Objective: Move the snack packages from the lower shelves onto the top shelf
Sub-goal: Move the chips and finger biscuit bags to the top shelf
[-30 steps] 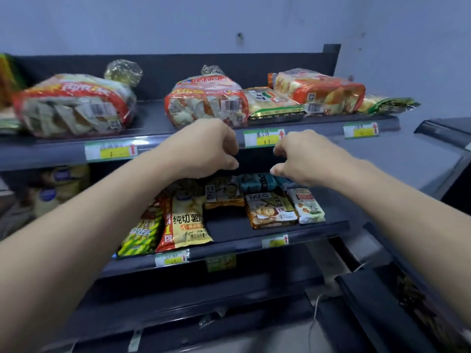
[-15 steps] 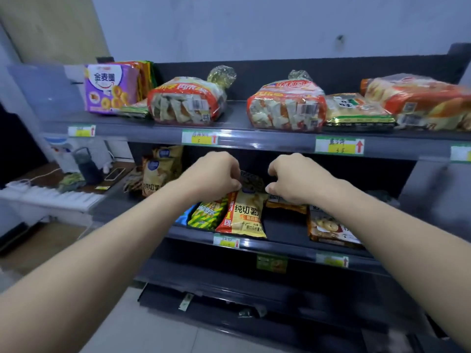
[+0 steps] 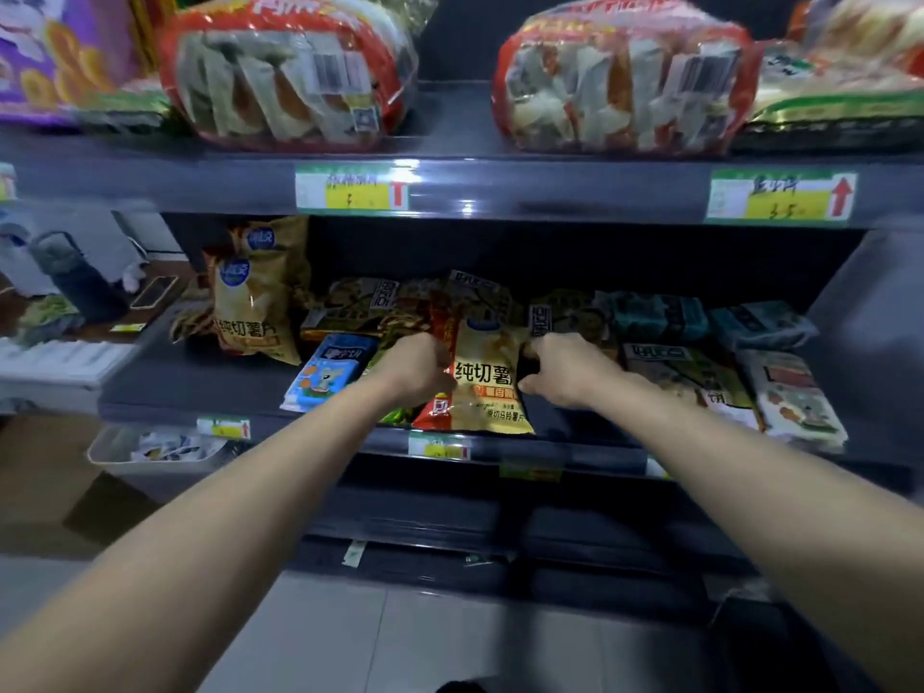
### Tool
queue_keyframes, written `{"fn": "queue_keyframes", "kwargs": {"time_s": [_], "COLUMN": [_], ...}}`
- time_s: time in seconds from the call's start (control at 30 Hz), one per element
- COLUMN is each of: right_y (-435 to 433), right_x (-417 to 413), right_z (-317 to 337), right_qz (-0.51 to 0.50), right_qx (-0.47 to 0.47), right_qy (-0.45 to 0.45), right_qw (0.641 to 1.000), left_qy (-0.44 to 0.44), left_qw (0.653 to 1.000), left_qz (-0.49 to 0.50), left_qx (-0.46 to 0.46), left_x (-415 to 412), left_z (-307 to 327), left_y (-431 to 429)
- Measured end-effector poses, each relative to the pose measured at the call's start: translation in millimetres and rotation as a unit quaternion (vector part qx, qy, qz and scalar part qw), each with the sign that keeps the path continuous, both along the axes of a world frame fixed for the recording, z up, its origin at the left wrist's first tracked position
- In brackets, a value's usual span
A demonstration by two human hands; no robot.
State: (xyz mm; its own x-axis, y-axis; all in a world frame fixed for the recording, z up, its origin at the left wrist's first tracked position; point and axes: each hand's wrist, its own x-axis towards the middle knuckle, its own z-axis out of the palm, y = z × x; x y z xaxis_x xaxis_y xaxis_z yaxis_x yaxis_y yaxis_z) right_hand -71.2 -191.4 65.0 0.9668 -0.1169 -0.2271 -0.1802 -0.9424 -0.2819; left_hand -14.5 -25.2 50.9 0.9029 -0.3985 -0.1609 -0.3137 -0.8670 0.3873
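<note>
Dark grey shop shelving. Lower shelf (image 3: 165, 387): yellow chip bag (image 3: 487, 387) laid flat at front centre among other packets, gripped at its left edge by left hand (image 3: 417, 365) and at its right edge by right hand (image 3: 565, 367), fingers curled. Top shelf (image 3: 550, 192): bread bags (image 3: 285, 72) stocked.

1. The chip bag (image 3: 487, 377) before me is golden yellow, with a red strip down its left edge.
2. At its 9 o'clock, the small packet (image 3: 330, 372) is bright blue.
3. At my 11 o'clock, the bread bag (image 3: 290, 67) is clear with red borders.
</note>
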Motion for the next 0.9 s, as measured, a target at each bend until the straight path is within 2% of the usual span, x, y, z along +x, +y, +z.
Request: {"fn": "queue_keyframes", "kwargs": {"time_s": [0.2, 0.43, 0.53, 0.7, 0.9], "right_y": [-6.0, 1.2, 2.4, 5.6, 18.2], "right_x": [54.1, 81.4, 82.1, 67.6, 36.5], "right_z": [-51.5, -90.1, -90.9, -71.9, -35.5], "right_qz": [-0.053, -0.13, -0.158, -0.168, -0.138], "right_qx": [0.094, 0.223, 0.254, 0.254, 0.274], "right_qy": [0.054, 0.108, 0.103, 0.06, 0.001], "right_qw": [0.993, 0.96, 0.949, 0.951, 0.952], "left_qy": [0.061, 0.204, 0.206, 0.169, 0.117], "left_qw": [0.998, 0.977, 0.976, 0.982, 0.98], "left_qz": [0.017, 0.028, 0.024, 0.005, 0.008], "left_qx": [-0.022, -0.048, -0.063, -0.088, -0.162], "left_x": [53.2, 80.0, 80.6, 66.1, 29.0], "left_z": [-42.9, -68.6, -64.4, -45.7, -11.5], "left_y": [-10.8, -8.3, -8.2, -6.7, 15.5]}}
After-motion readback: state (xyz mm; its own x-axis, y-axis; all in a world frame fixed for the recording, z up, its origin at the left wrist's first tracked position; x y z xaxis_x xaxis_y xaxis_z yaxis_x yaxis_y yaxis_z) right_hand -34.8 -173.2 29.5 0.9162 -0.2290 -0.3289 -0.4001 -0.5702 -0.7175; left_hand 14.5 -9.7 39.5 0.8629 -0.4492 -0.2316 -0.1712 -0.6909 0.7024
